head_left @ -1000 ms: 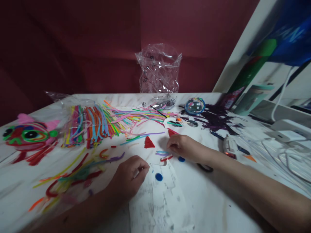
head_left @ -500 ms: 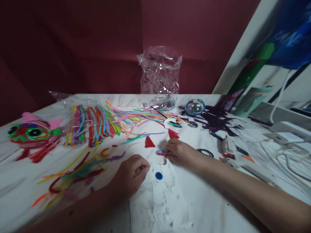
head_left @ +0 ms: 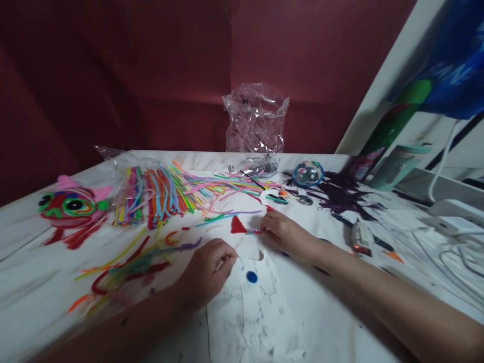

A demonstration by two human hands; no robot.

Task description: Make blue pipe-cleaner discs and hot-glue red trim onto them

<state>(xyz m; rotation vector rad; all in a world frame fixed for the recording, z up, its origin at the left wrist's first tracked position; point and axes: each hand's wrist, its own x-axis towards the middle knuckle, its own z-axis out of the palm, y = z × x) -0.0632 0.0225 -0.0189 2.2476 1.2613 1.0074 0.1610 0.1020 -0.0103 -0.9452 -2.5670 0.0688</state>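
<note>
My right hand (head_left: 286, 232) rests on the white table (head_left: 340, 302), fingers pinched on a short red pipe-cleaner piece (head_left: 254, 231) beside a red fuzzy triangle (head_left: 237, 225). My left hand (head_left: 209, 269) lies curled at the edge of a white paper sheet (head_left: 253, 312), its fingers closed; what they hold is hidden. A blue dot (head_left: 251, 277) sits on the sheet, right of the left hand.
A bag of coloured pipe cleaners (head_left: 159, 194) spreads across the back left, loose bent pieces (head_left: 124, 264) in front. A red pipe-cleaner animal face (head_left: 71, 206) lies far left. Clear plastic bag (head_left: 256, 121), round blue box (head_left: 307, 173), purple scraps (head_left: 340, 189), glue gun (head_left: 359, 239) and white cables (head_left: 446, 247) crowd the right.
My right hand slid left toward the red triangle, dragging short coloured pieces with it. The left hand stayed almost in place. The view shifted a little.
</note>
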